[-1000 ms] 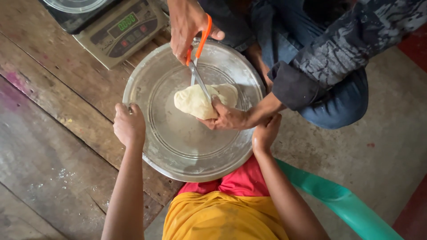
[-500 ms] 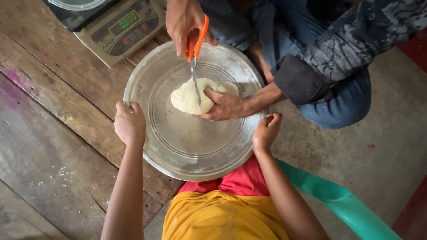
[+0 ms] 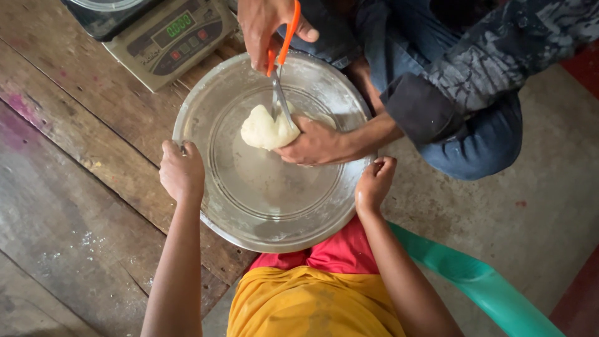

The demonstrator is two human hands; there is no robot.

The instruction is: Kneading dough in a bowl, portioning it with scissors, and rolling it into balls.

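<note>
Head view: the left hand (image 3: 181,171) is closed on the left rim of the round metal tray (image 3: 249,221). The right hand (image 3: 374,184) is curled shut on the right rim. A lump of pale dough (image 3: 265,129) lies in the tray's far half. A co-worker's hand (image 3: 315,142) cups the dough; the co-worker's other hand (image 3: 265,25) holds orange-handled scissors (image 3: 281,68), blades touching the dough. A digital scale (image 3: 168,34) stands just beyond the tray.

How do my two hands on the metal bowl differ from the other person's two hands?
My left hand and right hand grip opposite sides of the metal bowl's rim, holding nothing else. The other person's hands work inside and above the bowl: one cups the dough lump, the other holds orange-handled scissors pointing down into the dough. All four are bare.
</note>
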